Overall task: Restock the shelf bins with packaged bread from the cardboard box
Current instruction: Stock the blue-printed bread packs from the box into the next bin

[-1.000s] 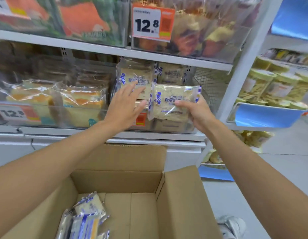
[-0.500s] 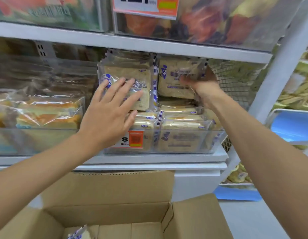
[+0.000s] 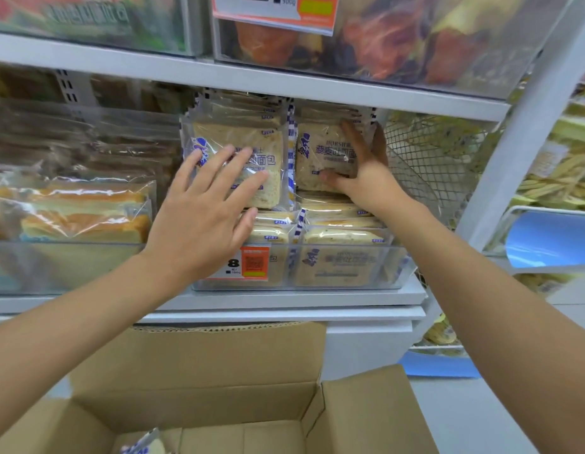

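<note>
Two stacks of packaged bread stand upright in a clear shelf bin (image 3: 350, 285) on the middle shelf. My left hand (image 3: 202, 214) lies flat with spread, straight fingers on the front pack of the left stack (image 3: 268, 152). My right hand (image 3: 366, 178) presses the front bread pack of the right stack (image 3: 320, 149), fingers pointing up along its right side and thumb at its lower edge. More packs lie flat beneath both stacks. The open cardboard box (image 3: 219, 404) sits below the shelf, with one bread pack (image 3: 147, 448) showing at its bottom edge.
A clear bin of sliced cake packs (image 3: 81, 217) stands to the left. A wire mesh panel (image 3: 425, 165) and a white shelf post (image 3: 520, 132) close off the right side. An orange price tag (image 3: 253, 263) hangs on the bin front. The upper shelf (image 3: 252, 80) sits close above the stacks.
My right hand carried a bread pack up from in front of the bin and set it upright on the right stack. My left hand stayed on the left stack. The view moved closer and upward.
</note>
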Tool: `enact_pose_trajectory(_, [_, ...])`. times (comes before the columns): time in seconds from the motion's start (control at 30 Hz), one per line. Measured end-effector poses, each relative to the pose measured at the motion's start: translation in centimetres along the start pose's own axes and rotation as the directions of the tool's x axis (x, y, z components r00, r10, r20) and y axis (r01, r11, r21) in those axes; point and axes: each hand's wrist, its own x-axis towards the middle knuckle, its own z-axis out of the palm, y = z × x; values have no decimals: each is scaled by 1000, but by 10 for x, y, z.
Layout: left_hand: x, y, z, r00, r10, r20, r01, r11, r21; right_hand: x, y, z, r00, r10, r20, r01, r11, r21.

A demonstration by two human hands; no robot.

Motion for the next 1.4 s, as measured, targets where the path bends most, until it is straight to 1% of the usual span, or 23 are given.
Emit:
enact_pose_trajectory(0.07, [0, 0, 0, 1000, 1, 4, -1, 1000, -2, 0, 1, 0, 1000, -4, -27, 0, 990, -144])
enact_pose_trajectory(0.17, [0, 0, 1, 1000, 1, 11, -1, 1000, -9, 1, 2, 0, 987, -72, -145, 2, 901, -434])
enact_pose_trajectory(0.23, [0, 0, 0, 1000, 2, 15, -2, 1000, -21, 1, 0, 1, 975, -132, -177, 21, 854, -520])
enact_pose_trajectory(0.27, [0, 0, 0, 1000, 2, 15, -2, 999, -34, 0, -2, 1, 964, -172, -202, 41, 849, -526])
enact_pose_trajectory(0.33, [0, 0, -1, 1000, -2, 12, 3, 998, -67, -2, -6, 2, 936, -256, -241, 109, 863, -494])
enact_pose_trajectory(0.4, [0, -1, 0, 1000, -7, 18, 9, 996, -94, -2, -10, 4, 934, -292, -205, 190, 894, -405])
enact_pose_trajectory(0.47, [0, -2, 0, 999, -3, 43, 7, 995, -100, -2, -14, 6, 954, -263, -146, 212, 932, -295])
enact_pose_trajectory(0.57, [2, -3, -1, 997, 5, 74, 5, 991, -136, -6, -18, 3, 971, -208, -117, 183, 963, -199])
enact_pose_trajectory(0.6, [2, -3, -2, 998, 4, 63, 7, 985, -172, -10, -20, 2, 977, -186, -107, 167, 971, -172])
enact_pose_trajectory(0.67, [2, -4, -7, 1000, -29, -7, 26, 954, -298, -22, -26, 1, 979, -167, -116, 152, 980, -130])
enact_pose_trajectory(0.77, [-10, 3, -20, 978, -154, -144, 70, 880, -470, -51, -42, 6, 947, -232, -220, 218, 972, -89])
enact_pose_trajectory(0.8, [-18, 7, -25, 970, -200, -137, 100, 843, -529, -63, -48, 8, 935, -255, -247, 247, 967, -61])
enact_pose_trajectory(0.83, [-28, 12, -29, 967, -245, -77, 153, 789, -595, -76, -54, 13, 929, -269, -253, 272, 962, -24])
enact_pose_trajectory(0.9, [-56, 22, -32, 944, -308, 115, 300, 667, -682, -105, -66, 26, 930, -285, -231, 302, 953, 39])
enact_pose_trajectory(0.97, [-91, 27, -26, 893, -325, 312, 448, 578, -682, -135, -73, 46, 947, -278, -158, 295, 951, 92])
enact_pose_trajectory(1.0, [-113, 27, -20, 853, -333, 401, 521, 536, -664, -151, -74, 60, 960, -263, -91, 273, 955, 117])
enact_pose_trajectory(1.07, [-164, 24, -11, 754, -356, 553, 656, 465, -595, -184, -70, 94, 972, -208, 106, 192, 971, 145])
enact_pose_trajectory(1.1, [-192, 21, -7, 696, -363, 620, 714, 443, -542, -201, -64, 114, 962, -164, 219, 134, 980, 144])
enact_pose_trajectory(1.13, [-220, 18, -3, 631, -367, 683, 767, 424, -481, -218, -56, 134, 936, -116, 333, 75, 988, 135])
enact_pose_trajectory(1.2, [-272, 10, 1, 494, -377, 784, 856, 368, -362, -250, -38, 174, 839, -16, 545, -49, 993, 104])
enact_pose_trajectory(1.27, [-311, 1, 7, 392, -399, 829, 908, 313, -279, -279, -19, 215, 711, 79, 699, -183, 980, 74])
enact_pose_trajectory(1.33, [-336, -5, 12, 323, -423, 847, 934, 287, -213, -308, -8, 254, 589, 171, 790, -319, 947, 33])
enact_pose_trajectory(1.4, [-349, -7, 16, 282, -427, 859, 948, 259, -182, -334, -5, 288, 501, 214, 839, -437, 899, 32])
